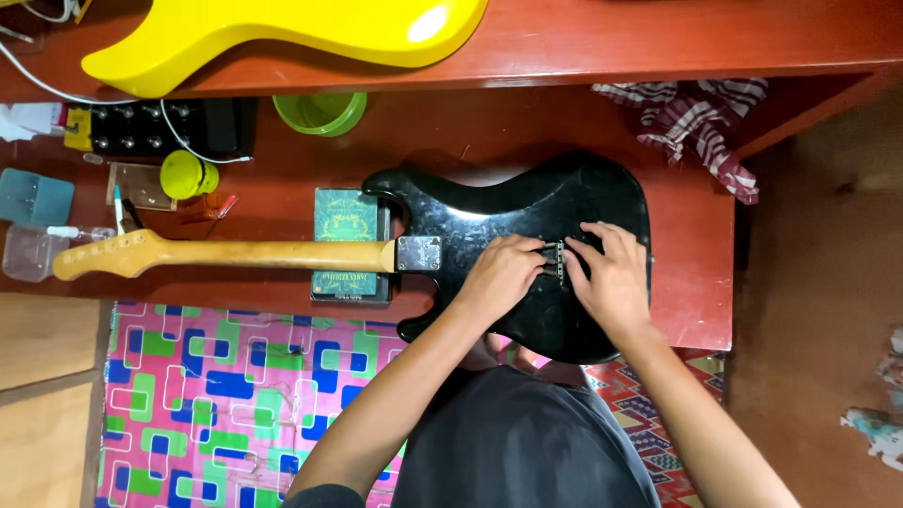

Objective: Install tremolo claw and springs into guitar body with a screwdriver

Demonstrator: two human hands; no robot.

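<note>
The black electric guitar body [527,216] lies back-side up on the red-brown table [696,235], and everything else is placed from it. Both hands rest on its back, over an open rectangular cavity [557,263] where metal springs show. The left hand [500,275] sits on the neck side of that cavity, fingers curled with the tips pressed at the springs; the right hand [611,268] sits on the far side, fingers bent and spread, tips at the same cavity edge. Whether either hand actually pinches a spring, I cannot tell.

Judging from how things lie, the cavity is already uncovered and the springs look to be in place; no cover plate can be seen, so closing up appears still to be done. The wooden neck [226,252] is joined to the body by a metal neck plate [418,253], and extends away from it across a green box [346,243] that props it.

Beyond the neck, a green plastic cup [320,111] stands near the table's shelf edge; its contents cannot be made out. Farther past the headstock a small clear tub [28,252] and a blue-grey tray [34,196] sit, contents unclear. A yellow guitar body [282,33] lies on the shelf above the black one, and a striped cloth [701,118] is bunched beside it.
</note>
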